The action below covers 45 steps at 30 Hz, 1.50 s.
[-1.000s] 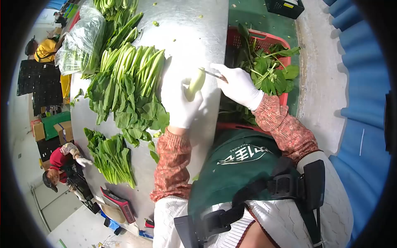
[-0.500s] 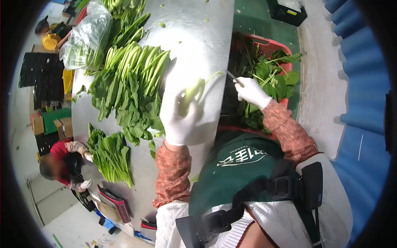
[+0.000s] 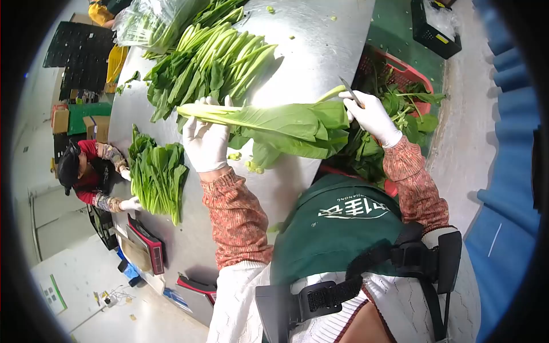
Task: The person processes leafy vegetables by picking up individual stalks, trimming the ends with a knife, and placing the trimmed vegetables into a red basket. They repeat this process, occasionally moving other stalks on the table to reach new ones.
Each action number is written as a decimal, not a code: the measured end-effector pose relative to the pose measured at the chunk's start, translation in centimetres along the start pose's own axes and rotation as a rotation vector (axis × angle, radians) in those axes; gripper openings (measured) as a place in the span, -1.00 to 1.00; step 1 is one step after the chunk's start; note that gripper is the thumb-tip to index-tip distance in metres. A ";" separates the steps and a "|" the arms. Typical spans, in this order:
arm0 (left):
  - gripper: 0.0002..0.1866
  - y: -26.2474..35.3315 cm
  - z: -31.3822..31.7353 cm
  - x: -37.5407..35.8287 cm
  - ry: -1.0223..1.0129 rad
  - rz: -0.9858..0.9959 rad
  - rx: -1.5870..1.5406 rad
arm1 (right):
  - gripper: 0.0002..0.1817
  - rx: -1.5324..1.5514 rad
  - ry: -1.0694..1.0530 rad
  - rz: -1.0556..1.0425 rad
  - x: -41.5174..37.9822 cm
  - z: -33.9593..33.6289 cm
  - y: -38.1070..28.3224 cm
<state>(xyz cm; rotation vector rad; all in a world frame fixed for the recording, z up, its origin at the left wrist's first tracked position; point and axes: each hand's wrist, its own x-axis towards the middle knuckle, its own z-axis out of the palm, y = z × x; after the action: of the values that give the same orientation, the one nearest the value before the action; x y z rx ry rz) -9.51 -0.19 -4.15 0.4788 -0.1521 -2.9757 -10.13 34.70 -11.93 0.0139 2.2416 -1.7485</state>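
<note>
My left hand [image 3: 207,140], in a white glove, grips the pale stem end of a leafy green [image 3: 286,123]. Its broad leaves stretch across the table toward my right hand. Gloved as well, my right hand [image 3: 373,119] is closed round a small knife [image 3: 350,90], the blade pointing up and left. A thin stalk [image 3: 331,93] among the leaves reaches to the blade. Leaf tips lie right at my right fingers. Beyond my left hand, a pile of leafy greens [image 3: 223,63] is spread on the metal table [image 3: 320,43].
Below the right table edge stands a red crate [image 3: 403,71] of loose leaves. A second bunch of greens [image 3: 157,177] lies at left, under the gloved hands of a person [image 3: 91,171]. Scales [image 3: 146,243] stand near the table edge. A bag of greens [image 3: 154,26] is at the back.
The leafy green now lies crosswise from my left hand to my right, its leaves in full view. My left hand has moved left and its fingers face up. The whole view has shifted.
</note>
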 end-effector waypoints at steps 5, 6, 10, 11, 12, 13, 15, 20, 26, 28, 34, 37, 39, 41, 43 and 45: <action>-0.47 1.6 -1.6 -0.1 0.101 0.076 0.056 | -0.67 -0.035 -0.041 -0.066 0.9 0.8 -1.1; -0.49 1.7 -1.7 -0.1 0.115 0.079 0.054 | -0.68 -0.038 -0.053 -0.047 1.2 1.0 -1.1; -0.50 2.4 -2.6 -0.1 0.153 0.093 0.050 | -0.68 -0.043 -0.085 -0.043 2.4 2.2 -0.9; -0.50 2.8 -3.1 0.1 0.154 0.098 0.051 | -0.68 -0.042 -0.089 -0.063 2.8 2.4 -1.3; -0.49 3.4 -3.8 0.0 0.121 0.066 0.032 | -0.67 -0.052 -0.114 -0.055 2.9 2.4 -2.0; -0.48 3.7 -4.1 -0.3 0.053 0.047 0.080 | -0.67 -0.072 -0.125 -0.070 3.7 2.7 -2.2; -0.45 4.1 -4.2 -1.1 -0.023 0.050 0.185 | -0.67 -0.115 -0.143 -0.096 5.4 3.4 -2.3; -0.33 5.9 -3.6 -3.5 -0.023 0.050 0.395 | -0.64 -0.305 -0.051 -0.306 13.5 5.9 -1.8; -0.72 6.3 -4.2 -5.0 0.049 0.281 0.776 | -0.53 -0.541 0.100 -0.465 22.6 9.7 -3.5; -0.83 5.3 -2.3 -5.3 0.042 0.318 0.930 | -0.52 -0.443 -0.028 -0.340 24.8 10.0 -2.4; -0.80 1.5 0.4 -4.3 0.103 0.452 1.694 | -0.75 0.039 -0.214 -0.006 19.7 7.5 -6.0; -0.70 -1.8 0.4 -2.0 -0.234 0.847 2.104 | -0.75 -0.232 -0.044 -0.386 15.2 8.8 -7.2; -0.57 -4.0 0.9 -0.7 -0.338 1.085 2.327 | -0.78 -0.408 0.085 -0.522 12.7 9.4 -8.5; -0.58 -5.1 0.3 2.1 -0.350 1.082 2.466 | -0.81 -0.329 0.085 -0.531 12.1 9.7 -8.5; -0.58 -5.3 0.0 4.6 -0.327 0.780 2.588 | -0.83 -0.314 0.129 -0.579 11.1 9.4 -8.4; -0.66 -5.5 -0.1 5.4 -0.486 0.682 2.511 | -0.84 -0.298 0.147 -0.592 9.7 8.7 -8.8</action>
<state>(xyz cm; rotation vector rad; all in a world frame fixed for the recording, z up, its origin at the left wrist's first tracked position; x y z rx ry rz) -15.16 4.49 -6.55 -0.2712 -2.8511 -0.6103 -19.12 22.48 -7.83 -0.6666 2.7930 -1.6780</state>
